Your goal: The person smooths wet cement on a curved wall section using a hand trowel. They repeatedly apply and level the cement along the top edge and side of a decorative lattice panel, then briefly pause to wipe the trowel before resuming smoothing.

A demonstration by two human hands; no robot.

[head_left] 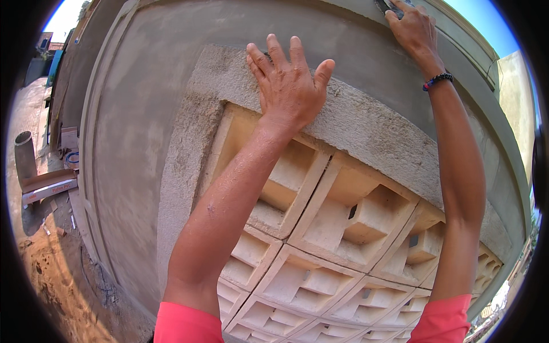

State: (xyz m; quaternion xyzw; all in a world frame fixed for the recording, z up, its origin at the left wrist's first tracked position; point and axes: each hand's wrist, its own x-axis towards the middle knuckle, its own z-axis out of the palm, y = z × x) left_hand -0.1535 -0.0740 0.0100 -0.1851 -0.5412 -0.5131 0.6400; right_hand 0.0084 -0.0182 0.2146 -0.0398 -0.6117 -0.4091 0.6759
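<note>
My left hand (289, 86) lies with its fingers spread against the rough, unsmoothed cement band (377, 126) above a block screen. A small dark spot shows behind its fingers; I cannot tell what it is. Higher up and to the right, my right hand (414, 31) grips a dark, flat-looking tool (382, 6) against the top of the wall. The picture's upper rim cuts this tool off, so its exact kind cannot be made out. Smooth grey plaster (143, 131) surrounds the rough band. Below my hands sit cream-coloured hollow vent blocks (337, 234) in a grid.
A raised moulding (91, 126) borders the plaster at the left. On the ground there stand a grey pipe (24, 154) and a long open cardboard box (50, 187), with a blue coil (72, 158) behind. Sandy soil (57, 280) and scraps lie at the lower left.
</note>
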